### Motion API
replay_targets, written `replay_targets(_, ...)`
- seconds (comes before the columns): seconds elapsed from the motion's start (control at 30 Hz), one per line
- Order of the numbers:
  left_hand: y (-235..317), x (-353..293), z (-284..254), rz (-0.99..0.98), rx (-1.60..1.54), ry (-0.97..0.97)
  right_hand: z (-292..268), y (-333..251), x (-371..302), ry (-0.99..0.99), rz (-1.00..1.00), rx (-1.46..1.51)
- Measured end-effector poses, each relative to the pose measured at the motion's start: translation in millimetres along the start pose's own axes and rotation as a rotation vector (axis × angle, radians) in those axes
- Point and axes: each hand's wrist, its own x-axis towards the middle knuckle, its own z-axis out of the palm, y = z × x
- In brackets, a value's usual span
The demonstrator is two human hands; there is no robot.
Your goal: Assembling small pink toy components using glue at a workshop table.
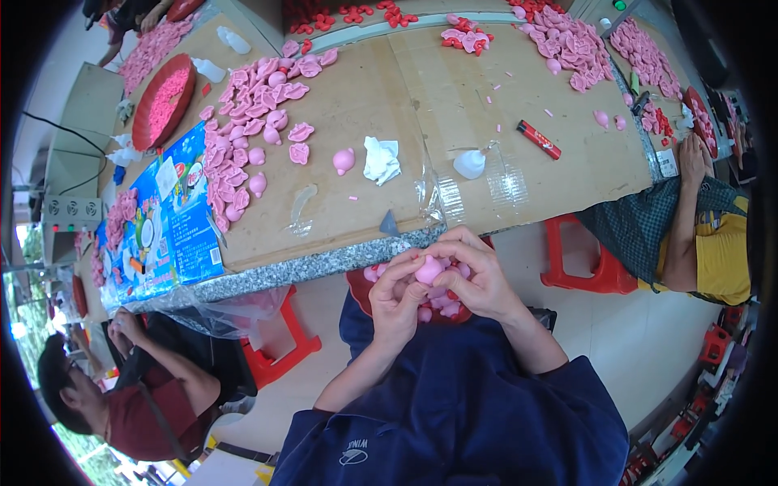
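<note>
Both hands meet over the lap, just below the table edge [324, 263]. The left hand [395, 300] and the right hand [480, 279] are pressed together around 1 small pink toy piece [429, 270], the fingers of both curled onto it, so each hand is clamped on the same piece. Right beneath them sits a red bowl [356, 285] on the lap, holding more pink pieces.

Judging by the grip, the step in hand looks like fitting or squeezing the piece together between thumbs and fingertips. The next move probably calls for a firm, even pinch, with the piece kept over the bowl so it cannot drop to the floor.

On the cardboard-covered table, a heap of pink shells [243, 138] lies to the left, 1 finished pink figure [344, 160] stands alone near a crumpled white cloth [381, 159], and a small white bottle [470, 164] and a red lighter [539, 139] lie further right. A blue printed box [166, 215] rests at the left edge. Another person's arm [689, 219] shows at the right, well apart.
</note>
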Motion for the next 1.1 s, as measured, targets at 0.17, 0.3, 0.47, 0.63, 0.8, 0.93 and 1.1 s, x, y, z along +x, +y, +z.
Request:
replay_targets(0.17, -3, 2, -2, -0.019, -0.104, -0.013, 1, 1, 2, 0.007, -0.015, -0.018)
replay_targets(0.3, 6, 5, -1, -0.09, -0.052, -0.018, -3, 1, 1, 0.021, -0.018, -0.043)
replay_targets(0.47, 29, 0, -8, -0.185, 0.855, -0.163, -23, 0, -1, 0.172, 0.044, -0.019)
replay_targets(0.63, 66, 18, 12, -0.078, 0.986, -0.173, -38, 1, 31, 0.63, -0.052, -0.415)
replay_targets(0.8, 75, 154, 63, 0.143, 1.164, -0.225, -52, 26, 59, 0.545, -0.116, -0.446)
replay_targets(0.93, 17, 291, 64, 0.661, 1.399, -0.28, -48, 19, 64, 0.537, -0.146, -0.404)
replay_targets(1.1, -14, 340, 79, 0.539, 1.45, -0.293, -52, 22, 60, 0.542, -0.148, -0.367)
